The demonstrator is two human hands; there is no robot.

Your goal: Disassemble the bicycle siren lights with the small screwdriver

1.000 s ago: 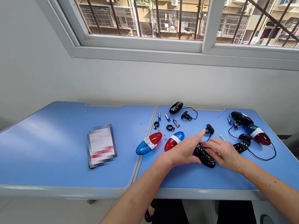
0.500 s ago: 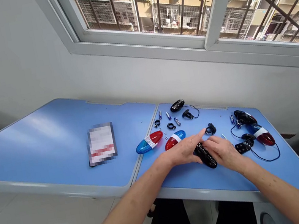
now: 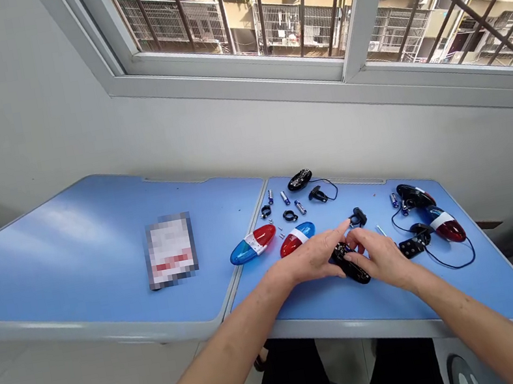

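A black oval housing (image 3: pixel 356 271) with small parts on its upper face lies slanted on the blue table near the front. My left hand (image 3: pixel 317 256) grips its upper left end, thumb and fingers on either side. Over the same end my right hand (image 3: pixel 378 256) has its thumb and fingers bent together; whether a small piece sits between them is too small to tell. Left of my hands rest a red-and-blue lens cover (image 3: pixel 253 245) and another one (image 3: pixel 297 238), partly behind my left wrist. A black clamp (image 3: pixel 357 217) lies just beyond my fingers.
Batteries (image 3: pixel 299 207), black rings (image 3: pixel 290 216), small screws and a wired black housing (image 3: pixel 299 180) lie toward the back. At the right are a red-and-blue lamp (image 3: pixel 447 226), cables and a black lamp (image 3: pixel 415 196). A blurred packet (image 3: pixel 170 250) is on the left table (image 3: pixel 76 270).
My right fingers have shifted slightly upward over the housing's upper end, and the thumb now lies across it. My left hand keeps its hold. The whole view has moved slightly.
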